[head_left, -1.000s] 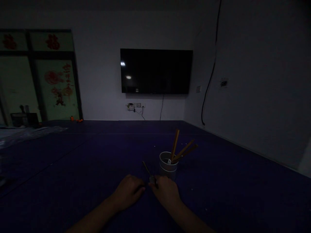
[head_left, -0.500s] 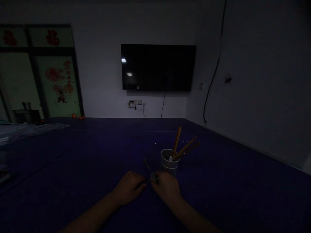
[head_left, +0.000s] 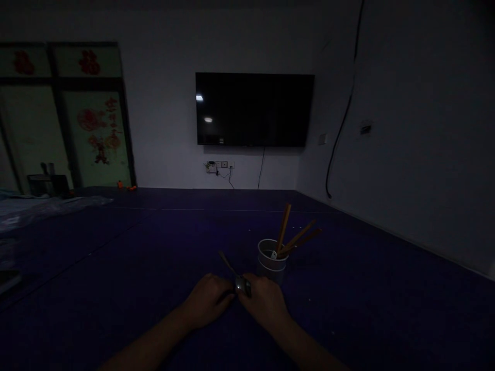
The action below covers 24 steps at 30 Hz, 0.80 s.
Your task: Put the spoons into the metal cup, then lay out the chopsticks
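Note:
In the dim light, my right hand (head_left: 266, 298) is closed around the bowl end of a metal spoon (head_left: 240, 285). The spoon's handle slants up and away to the left. Close beside it on the left is my left hand (head_left: 209, 299), with its fingers curled and its thumb near the spoon. Whether the left fingertips touch the spoon or hold anything is hidden. Just beyond my right hand stands a grey metal cup (head_left: 271, 264). Several wooden chopsticks (head_left: 284, 226) lean out of it to the right, along with a small pale piece inside the rim.
All this is on a wide dark blue surface (head_left: 174, 237). Clear plastic sheeting (head_left: 54, 210) lies at the far left, near a dark holder (head_left: 48, 183). Small orange objects (head_left: 131, 188) are at the back edge. A television (head_left: 255, 109) hangs on the wall.
The spoon has turned in my right hand: its handle leans further left and more of its shiny bowl shows. The hands stay close together. The whole view has shifted slightly.

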Each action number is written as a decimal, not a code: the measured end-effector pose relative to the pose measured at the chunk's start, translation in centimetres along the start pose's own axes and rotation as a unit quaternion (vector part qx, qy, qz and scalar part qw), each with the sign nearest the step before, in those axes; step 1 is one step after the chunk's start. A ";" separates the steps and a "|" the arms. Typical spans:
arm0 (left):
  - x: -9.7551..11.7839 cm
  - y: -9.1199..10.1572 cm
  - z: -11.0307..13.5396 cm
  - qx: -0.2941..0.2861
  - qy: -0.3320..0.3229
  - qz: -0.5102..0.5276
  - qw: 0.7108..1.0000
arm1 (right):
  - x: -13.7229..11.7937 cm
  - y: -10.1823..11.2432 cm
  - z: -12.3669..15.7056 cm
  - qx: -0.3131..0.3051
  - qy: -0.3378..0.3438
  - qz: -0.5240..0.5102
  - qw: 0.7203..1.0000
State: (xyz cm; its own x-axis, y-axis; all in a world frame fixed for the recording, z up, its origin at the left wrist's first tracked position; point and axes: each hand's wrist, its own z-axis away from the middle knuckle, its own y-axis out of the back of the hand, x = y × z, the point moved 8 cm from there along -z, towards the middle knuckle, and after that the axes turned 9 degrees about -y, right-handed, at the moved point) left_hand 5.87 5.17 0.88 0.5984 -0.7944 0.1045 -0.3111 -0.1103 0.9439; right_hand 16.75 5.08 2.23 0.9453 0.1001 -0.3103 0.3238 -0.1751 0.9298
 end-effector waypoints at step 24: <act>0.2 0.1 0.1 0.002 -0.005 0.004 1.000 | -0.3 -0.5 0.1 -0.021 0.032 0.010 0.999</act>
State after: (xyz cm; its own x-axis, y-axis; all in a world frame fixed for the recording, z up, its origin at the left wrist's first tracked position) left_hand 5.87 4.97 0.94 0.5894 -0.8005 0.1084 -0.3179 -0.1065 0.9421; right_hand 16.28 5.08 1.85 0.9471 0.1591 -0.2788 0.3007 -0.1363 0.9439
